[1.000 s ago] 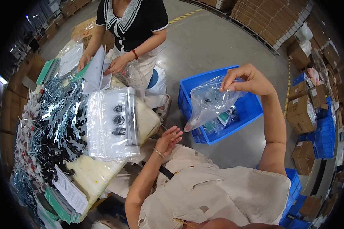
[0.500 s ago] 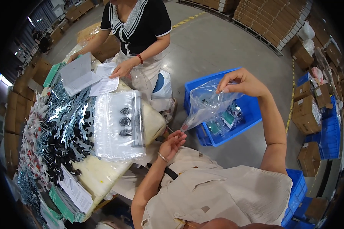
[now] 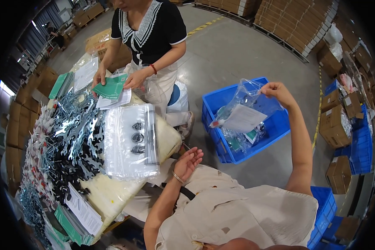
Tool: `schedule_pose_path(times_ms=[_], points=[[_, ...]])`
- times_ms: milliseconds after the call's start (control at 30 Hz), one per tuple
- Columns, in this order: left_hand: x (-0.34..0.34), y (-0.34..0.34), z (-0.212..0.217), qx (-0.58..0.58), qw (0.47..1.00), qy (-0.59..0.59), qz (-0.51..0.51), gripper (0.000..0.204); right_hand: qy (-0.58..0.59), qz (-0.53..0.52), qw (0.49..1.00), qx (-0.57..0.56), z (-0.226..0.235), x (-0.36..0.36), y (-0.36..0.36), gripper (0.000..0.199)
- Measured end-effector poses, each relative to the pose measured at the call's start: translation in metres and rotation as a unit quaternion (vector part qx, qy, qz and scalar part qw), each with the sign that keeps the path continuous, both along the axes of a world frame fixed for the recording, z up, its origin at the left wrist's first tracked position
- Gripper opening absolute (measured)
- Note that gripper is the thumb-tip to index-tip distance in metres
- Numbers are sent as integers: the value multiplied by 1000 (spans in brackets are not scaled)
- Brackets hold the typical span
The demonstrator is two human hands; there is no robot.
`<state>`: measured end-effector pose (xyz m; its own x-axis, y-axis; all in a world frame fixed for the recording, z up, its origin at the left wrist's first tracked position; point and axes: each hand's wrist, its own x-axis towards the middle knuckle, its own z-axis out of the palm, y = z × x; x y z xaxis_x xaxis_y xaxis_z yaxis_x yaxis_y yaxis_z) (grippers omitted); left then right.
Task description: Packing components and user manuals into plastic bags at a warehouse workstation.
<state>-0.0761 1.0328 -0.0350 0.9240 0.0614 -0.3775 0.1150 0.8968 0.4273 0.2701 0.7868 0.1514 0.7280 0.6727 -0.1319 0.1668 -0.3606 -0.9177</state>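
Note:
My right hand [image 3: 278, 93] pinches the upper edge of a clear plastic bag [image 3: 249, 96]. A folded white sheet [image 3: 242, 118] and small parts, one of them red, show through its film. The bag hangs tilted over a blue crate [image 3: 240, 156], where several filled bags with green cards [image 3: 251, 136] lie. Apart from the bag, my left hand [image 3: 188, 163] is palm up with loosely curled fingers and nothing in it. It is nearest the padded table's corner, where a stack of flat clear bags [image 3: 127, 143] with black printing lies.
Across the table, a co-worker holds a green leaflet [image 3: 111, 86] over white sheets. Metal wrenches [image 3: 77, 127], black parts, and red-and-white pieces [image 3: 38, 146] are heaped at left. Green booklets [image 3: 73, 223] lie at the near corner. Cardboard boxes [image 3: 334, 125] stand at right.
My left hand has let go of the bag's lower end. My right hand has moved slightly right, and the bag now hangs over the crate. The co-worker has brought a green leaflet forward.

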Motion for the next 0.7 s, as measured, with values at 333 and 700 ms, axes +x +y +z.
schedule_pose_path(times_ms=[333, 700], points=[[-4, 1, 0, -7, 1000, 4, 4, 33, -35, -122, 989, -78, -118, 7, -24, 7], [1, 0, 1, -1, 1000, 20, 1, 33, -31, 222, 939, -262, -319, -156, 13, 49]])
